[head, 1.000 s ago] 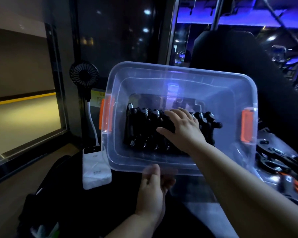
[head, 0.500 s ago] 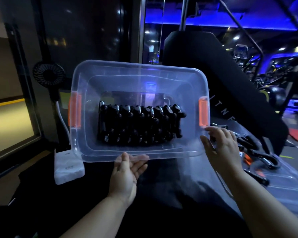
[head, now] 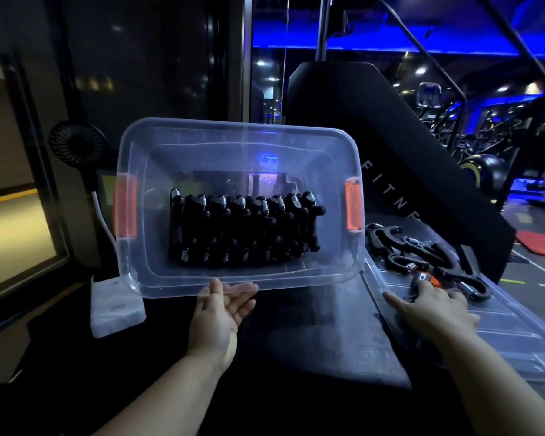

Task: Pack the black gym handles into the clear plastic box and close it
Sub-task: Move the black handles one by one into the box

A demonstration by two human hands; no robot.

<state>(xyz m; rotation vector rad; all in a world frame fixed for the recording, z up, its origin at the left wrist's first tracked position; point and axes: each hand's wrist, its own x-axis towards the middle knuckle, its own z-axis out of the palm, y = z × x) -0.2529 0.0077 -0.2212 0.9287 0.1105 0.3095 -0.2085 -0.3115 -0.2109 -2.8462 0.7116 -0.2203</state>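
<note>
While the left hand (head: 217, 316) lies palm up with its fingers straight, its fingertips sit under the near rim of the clear plastic box (head: 233, 129) and prop it so that the open top tips towards the person. Just beyond those fingertips, inside the box, the packed handles (head: 243, 231) stand in one tight black row against the bottom, with small metal springs showing along both edges of the row. Orange latches (head: 125, 212) sit on the two short ends of the box, one out to the left of the left hand, the other between the two hands and further away.

Off to the side, the right hand (head: 434, 313) is stretched out flat with the thumb spread wide. Its fingertips touch the nearest of the loose handles (head: 416, 250), which lie in a tangle just past the hand. Both that hand and the loose handles are on the clear lid (head: 501, 328), which lies flat on the dark table (head: 312, 341), touching the box's right corner.

Left of the left hand a white block (head: 117, 306) rests on the table with a cable rising from it, and a small black fan (head: 76, 143) stands beyond it. Behind the box, past both hands, rises a black padded machine (head: 359, 121).
</note>
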